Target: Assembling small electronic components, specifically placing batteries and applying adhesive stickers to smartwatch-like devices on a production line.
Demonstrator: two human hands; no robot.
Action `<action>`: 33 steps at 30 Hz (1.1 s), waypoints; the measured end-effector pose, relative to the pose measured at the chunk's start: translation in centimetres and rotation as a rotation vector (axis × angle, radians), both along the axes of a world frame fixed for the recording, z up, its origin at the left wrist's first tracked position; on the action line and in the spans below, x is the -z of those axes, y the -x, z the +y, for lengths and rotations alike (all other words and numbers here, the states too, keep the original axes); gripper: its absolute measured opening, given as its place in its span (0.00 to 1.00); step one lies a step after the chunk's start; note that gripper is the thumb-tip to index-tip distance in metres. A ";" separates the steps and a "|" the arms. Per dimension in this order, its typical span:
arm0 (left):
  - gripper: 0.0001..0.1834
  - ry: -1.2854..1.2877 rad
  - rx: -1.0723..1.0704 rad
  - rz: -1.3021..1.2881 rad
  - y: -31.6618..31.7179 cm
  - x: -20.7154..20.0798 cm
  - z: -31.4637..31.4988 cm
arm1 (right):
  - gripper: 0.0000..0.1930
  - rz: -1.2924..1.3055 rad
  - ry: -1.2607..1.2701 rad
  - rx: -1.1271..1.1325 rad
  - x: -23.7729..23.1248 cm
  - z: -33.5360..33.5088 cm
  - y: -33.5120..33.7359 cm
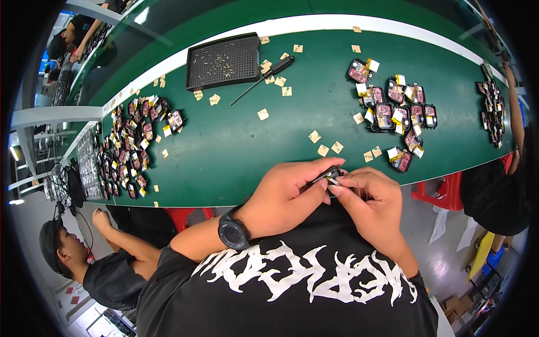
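Note:
Above the table's near edge, my left hand [286, 194] is closed around a small black device casing [319, 177], which is tilted and mostly hidden by my fingers. My right hand [371, 194] meets it from the other side, thumb and forefinger pinching a small silver-white piece [332, 181] at the casing. A hint of yellow shows beside that piece; its exact kind is hard to make out. Nearest to my hands on the table are square tan paper pieces [323, 150] and an open black casing with a red circuit board [401, 160].
Many open casings with boards and white battery packs lie in a right-hand cluster [384, 117] and a left-hand pile [132, 140]. Farther back are a black tray of small metal parts [223, 62] and a black-handled screwdriver [278, 67]. A person [106, 264] sits at my left.

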State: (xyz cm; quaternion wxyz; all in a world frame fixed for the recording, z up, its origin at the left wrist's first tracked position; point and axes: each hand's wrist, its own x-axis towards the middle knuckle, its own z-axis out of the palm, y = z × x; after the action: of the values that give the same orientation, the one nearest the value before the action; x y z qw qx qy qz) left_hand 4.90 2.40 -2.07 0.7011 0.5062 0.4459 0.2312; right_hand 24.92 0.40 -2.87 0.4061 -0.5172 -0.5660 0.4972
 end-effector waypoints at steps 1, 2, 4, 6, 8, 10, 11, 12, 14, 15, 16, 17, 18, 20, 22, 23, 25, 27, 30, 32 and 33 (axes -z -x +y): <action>0.24 -0.083 0.042 0.023 0.1 0.2 0.0 | 0.06 -0.001 0.000 0.000 -0.1 0.1 0.0; 0.24 -0.083 0.041 0.023 0.1 0.3 0.0 | 0.06 -0.020 0.019 -0.001 -0.3 0.2 -0.1; 0.28 -0.179 0.063 0.008 0.2 0.6 -0.1 | 0.06 -0.040 0.038 -0.003 -0.5 0.3 -0.1; 0.29 -0.225 0.066 0.021 0.2 0.7 -0.1 | 0.06 -0.012 0.133 -0.019 -0.6 0.3 -0.2; 0.31 -0.272 0.071 0.034 0.2 0.7 -0.1 | 0.06 0.127 0.201 0.044 -0.3 0.2 0.4; 0.29 -0.202 0.086 0.002 0.3 0.4 0.0 | 0.05 0.267 0.267 0.106 -0.1 0.2 0.4; 0.29 -0.203 0.086 0.001 0.4 0.4 0.0 | 0.05 0.271 0.320 0.135 -0.1 0.3 0.1; 0.29 -0.188 0.105 -0.031 0.4 0.5 -0.2 | 0.06 0.275 0.375 0.163 0.0 0.4 -0.1; 0.29 -0.173 0.123 -0.062 0.6 0.7 -0.3 | 0.07 0.267 0.403 0.141 0.0 0.6 0.0; 0.28 -0.131 0.131 -0.071 0.7 0.8 -0.3 | 0.08 0.258 0.430 0.118 -0.1 0.7 0.0; 0.28 -0.090 0.138 -0.081 0.8 0.9 -0.3 | 0.08 0.258 0.430 0.117 0.1 0.7 0.0; 0.28 -0.090 0.137 -0.080 0.8 1.1 -0.3 | 0.08 0.243 0.401 0.081 0.5 0.7 -0.1; 0.28 -0.085 0.124 -0.083 0.8 1.2 -0.4 | 0.08 0.227 0.371 0.045 0.8 0.7 -0.1; 0.27 -0.083 0.108 -0.086 0.7 1.1 -0.4 | 0.08 0.219 0.396 0.031 1.4 0.6 -0.1; 0.24 -0.251 0.040 0.015 0.3 0.9 -0.4 | 0.07 0.209 0.424 0.018 1.4 0.7 0.0; 0.24 -0.252 0.038 0.015 0.3 0.8 -0.3 | 0.07 0.288 0.454 0.012 1.0 0.8 0.2; 0.22 -0.011 0.050 0.009 0.4 0.6 0.0 | 0.07 0.370 0.485 0.005 0.9 0.8 0.4; 0.21 0.014 0.024 0.019 0.5 0.5 -0.2 | 0.07 0.346 0.472 -0.056 0.9 0.7 0.3; 0.20 0.057 0.012 0.010 0.7 0.3 0.0 | 0.06 0.364 0.484 -0.086 0.4 0.8 0.4; 0.21 0.074 0.025 -0.008 0.8 -0.2 0.3 | 0.07 0.343 0.491 -0.082 0.6 0.8 0.2; 0.22 0.127 0.034 -0.047 0.8 -0.6 0.4 | 0.07 0.325 0.498 -0.077 0.6 0.7 0.2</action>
State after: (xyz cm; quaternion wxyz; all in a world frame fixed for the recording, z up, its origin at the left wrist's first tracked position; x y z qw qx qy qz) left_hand 4.08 2.82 -1.48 0.7459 0.4625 0.4346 0.2022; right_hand 24.74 1.09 -3.51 0.3327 -0.4930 -0.3733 0.7120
